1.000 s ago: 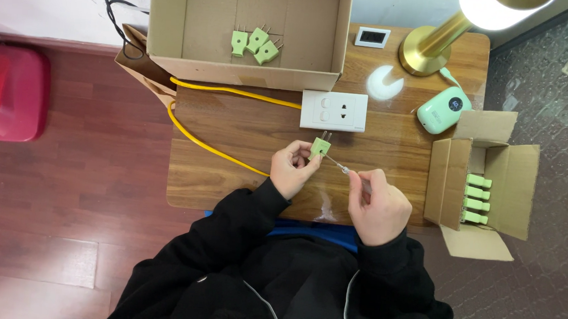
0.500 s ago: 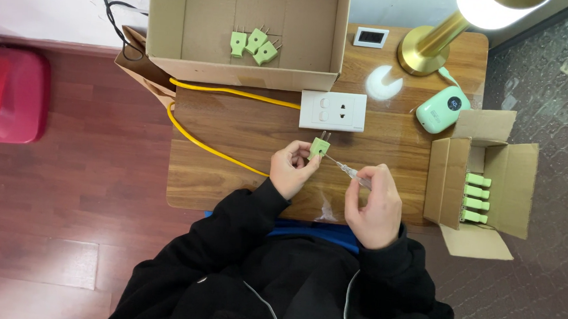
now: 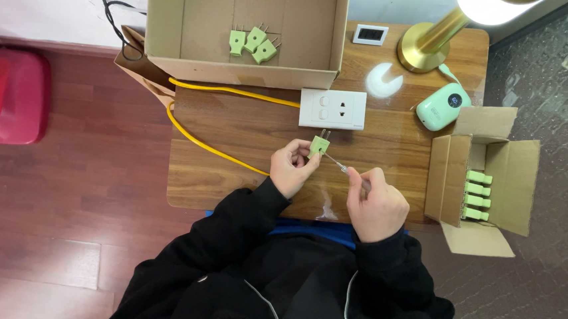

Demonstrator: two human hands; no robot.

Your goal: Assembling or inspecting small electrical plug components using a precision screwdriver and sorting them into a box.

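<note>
Left hand (image 3: 291,169) fingers pinched on green plug (image 3: 319,145), right hand (image 3: 377,205) fingers closed around thin screwdriver (image 3: 343,168).

You sat at a brown wood-grain table (image 3: 233,129), wearing black sleeves (image 3: 239,223) with thin white piping. Your left hand (image 3: 291,169) held a pale green plug (image 3: 319,145) with silver prongs, and your right hand (image 3: 377,206) held a thin silver tool (image 3: 337,164). A yellow cable (image 3: 199,137) ran to a white socket plate (image 3: 332,109). Plain tan cardboard formed the large box (image 3: 174,18), which held three matching green plugs (image 3: 253,43), and the small box (image 3: 519,176), which held more green plugs (image 3: 477,194). Also present were a gold lamp (image 3: 432,43), a mint-green device (image 3: 442,105), a red object (image 3: 5,97) on reddish-brown floorboards (image 3: 59,230), and grey patterned carpet (image 3: 548,284).
</note>
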